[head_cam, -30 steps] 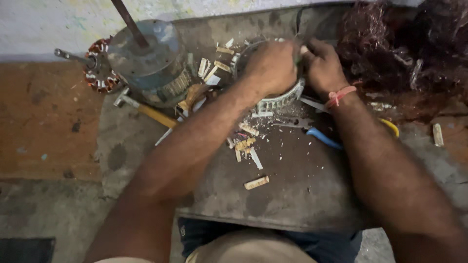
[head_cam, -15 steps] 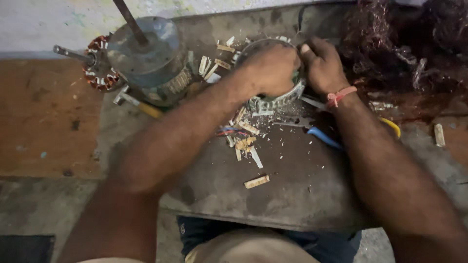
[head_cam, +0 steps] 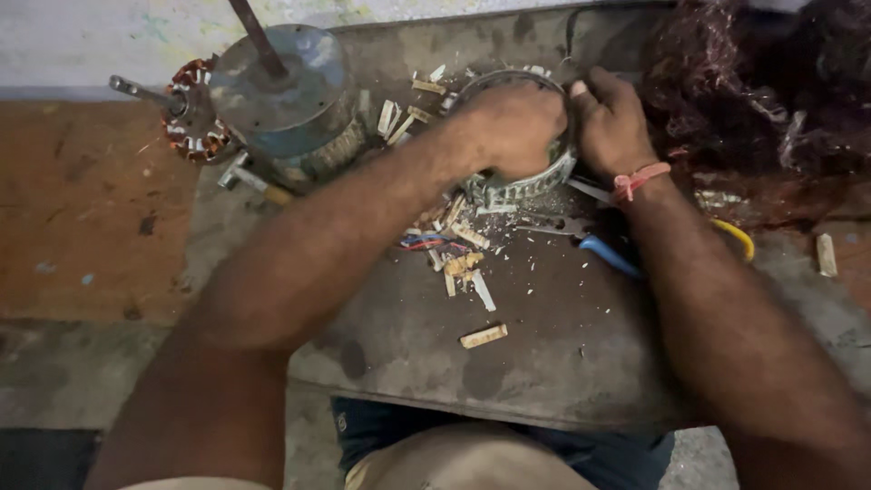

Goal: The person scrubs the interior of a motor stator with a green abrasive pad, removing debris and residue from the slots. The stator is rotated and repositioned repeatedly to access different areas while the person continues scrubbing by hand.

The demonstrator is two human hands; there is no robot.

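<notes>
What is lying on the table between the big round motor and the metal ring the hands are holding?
In the head view, small pale slot strips lie scattered between the motor and the ring.

A motor-repair workshop is indicated by the grimy, scarred counter (head_cam: 544, 363), on which a motor housing (head_cam: 290, 104) with a copper-wound stator (head_cam: 186, 122) is seen at 10 o'clock, a heap of stripped copper wire (head_cam: 762, 100) at 2 o'clock, and insulation scraps (head_cam: 463, 263) with pliers (head_cam: 608, 254) at centre.
</notes>
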